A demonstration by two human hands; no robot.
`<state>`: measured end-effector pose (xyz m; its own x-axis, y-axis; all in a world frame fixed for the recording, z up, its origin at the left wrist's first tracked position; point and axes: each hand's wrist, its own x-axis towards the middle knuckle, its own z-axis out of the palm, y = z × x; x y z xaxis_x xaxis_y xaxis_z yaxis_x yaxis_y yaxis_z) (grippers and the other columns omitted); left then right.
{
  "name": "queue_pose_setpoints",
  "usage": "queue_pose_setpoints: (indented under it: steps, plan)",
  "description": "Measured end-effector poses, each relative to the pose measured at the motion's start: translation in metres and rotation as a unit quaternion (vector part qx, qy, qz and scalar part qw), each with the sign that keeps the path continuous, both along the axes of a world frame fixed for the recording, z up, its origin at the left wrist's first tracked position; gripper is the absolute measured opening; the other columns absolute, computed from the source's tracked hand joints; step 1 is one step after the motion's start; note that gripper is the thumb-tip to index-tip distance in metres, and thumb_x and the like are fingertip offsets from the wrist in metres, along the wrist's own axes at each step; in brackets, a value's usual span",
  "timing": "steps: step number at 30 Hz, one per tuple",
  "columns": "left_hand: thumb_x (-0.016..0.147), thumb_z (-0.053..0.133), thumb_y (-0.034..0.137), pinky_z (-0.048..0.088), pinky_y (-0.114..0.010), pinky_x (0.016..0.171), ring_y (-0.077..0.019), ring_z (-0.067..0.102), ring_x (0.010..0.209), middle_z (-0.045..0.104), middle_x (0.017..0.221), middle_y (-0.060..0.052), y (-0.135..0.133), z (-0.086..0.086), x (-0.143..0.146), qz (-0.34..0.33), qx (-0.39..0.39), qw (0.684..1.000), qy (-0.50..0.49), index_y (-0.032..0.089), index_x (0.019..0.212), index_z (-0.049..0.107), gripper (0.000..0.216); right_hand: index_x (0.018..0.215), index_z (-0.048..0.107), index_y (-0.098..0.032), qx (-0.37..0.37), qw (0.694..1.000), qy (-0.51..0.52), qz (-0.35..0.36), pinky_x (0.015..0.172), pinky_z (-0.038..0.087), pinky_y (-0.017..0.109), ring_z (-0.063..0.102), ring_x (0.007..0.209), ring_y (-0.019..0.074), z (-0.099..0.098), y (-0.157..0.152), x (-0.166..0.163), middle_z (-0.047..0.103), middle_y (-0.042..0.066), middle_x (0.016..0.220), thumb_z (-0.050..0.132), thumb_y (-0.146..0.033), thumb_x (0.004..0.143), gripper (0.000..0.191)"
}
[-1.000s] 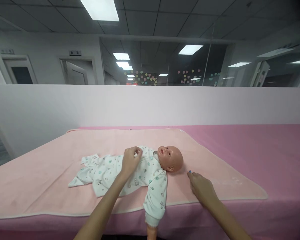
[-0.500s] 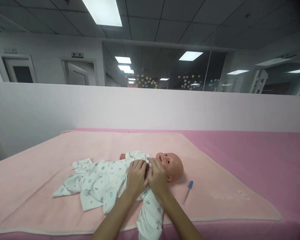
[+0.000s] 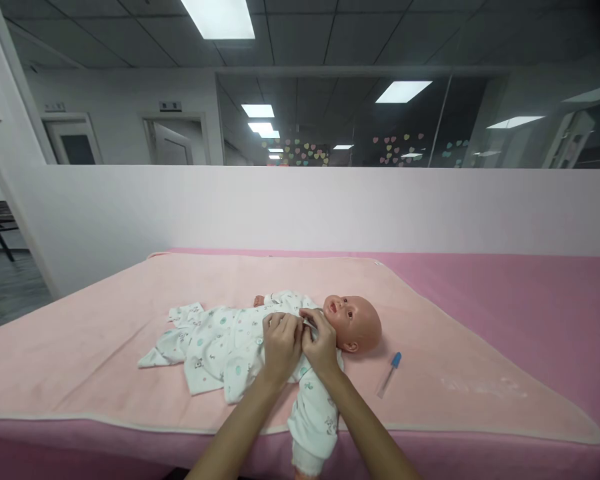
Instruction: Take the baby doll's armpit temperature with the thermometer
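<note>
The doll [image 3: 356, 323] lies face-up on the blanket [image 3: 105, 360] near the table's [image 3: 530, 293] front edge, with left hand [image 3: 280, 345] and right hand [image 3: 323, 345] fingers pinched together on its romper [image 3: 215, 340] at the neckline (thin, limp cloth, likely best gripped along the firmer hemmed edge).

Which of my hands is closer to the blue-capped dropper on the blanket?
Right. The right hand is on the doll's collar, left of the dropper; the left hand lies farther left on the chest.
</note>
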<state>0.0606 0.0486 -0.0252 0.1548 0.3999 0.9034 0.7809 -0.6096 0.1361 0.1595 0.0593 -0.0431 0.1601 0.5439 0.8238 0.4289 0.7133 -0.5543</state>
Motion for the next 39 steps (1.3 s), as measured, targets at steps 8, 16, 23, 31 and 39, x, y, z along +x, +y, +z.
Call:
queue_pose_setpoints:
  steps: [8,16,23,31,39]
  plan:
    - [0.083,0.05,0.021,0.031,-0.031,0.073,-0.014,0.045,0.063,0.049,0.052,0.003,0.0035,-0.0023,-0.0014,0.022,0.004,0.999,-0.047,0.019,0.058,0.041,0.027,0.102,0.056,-0.018,-0.008,0.998,0.056,-0.005,0.077,0.051,0.031,0.061,0.084,0.0165,-0.002,0.0025,-0.0021,0.065,0.005,0.088,0.04,-0.005,0.07,0.039]
    - [0.082,0.05,0.022,0.031,-0.031,0.073,-0.0137,0.044,0.061,0.048,0.052,0.004,0.004,-0.0009,-0.0011,0.029,-0.019,0.997,-0.069,0.019,0.057,0.041,0.027,0.103,0.056,-0.019,-0.029,0.997,0.063,-0.012,0.08,0.05,0.033,0.061,0.089,0.0174,-0.0027,0.0022,-0.0014,0.065,0.007,0.093,0.042,-0.016,0.081,0.026]
    - [0.083,0.049,0.021,0.033,-0.031,0.072,-0.0149,0.046,0.066,0.055,0.06,0.002,0.0008,0.0008,-0.0012,0.03,-0.05,0.996,-0.06,0.019,0.063,0.047,0.02,0.099,0.059,-0.018,-0.051,0.996,0.055,-0.056,0.077,0.05,0.032,0.062,0.087,0.0187,0.0011,0.0002,-0.0012,0.066,0.007,0.094,0.048,-0.022,0.082,0.021]
    - [0.085,0.046,0.02,0.032,-0.038,0.086,-0.0219,0.048,0.1,0.058,0.112,-0.005,0.0019,0.0035,0.0009,0.038,-0.057,0.997,-0.024,0.024,0.1,0.059,0.02,0.097,0.059,-0.019,-0.034,0.997,0.057,-0.051,0.074,0.051,0.029,0.064,0.082,0.017,-0.001,0.0024,-0.0022,0.067,0.006,0.09,0.049,-0.02,0.08,0.021]
    - [0.086,0.043,0.021,0.034,-0.038,0.081,-0.0222,0.049,0.093,0.059,0.098,-0.007,0.0053,0.0023,0.0017,0.069,-0.083,0.994,-0.02,0.02,0.088,0.058,0.015,0.097,0.059,-0.019,-0.024,0.998,0.035,-0.035,0.076,0.052,0.031,0.064,0.082,0.0173,-0.0027,0.0043,-0.0028,0.068,0.005,0.088,0.048,-0.018,0.079,0.021]
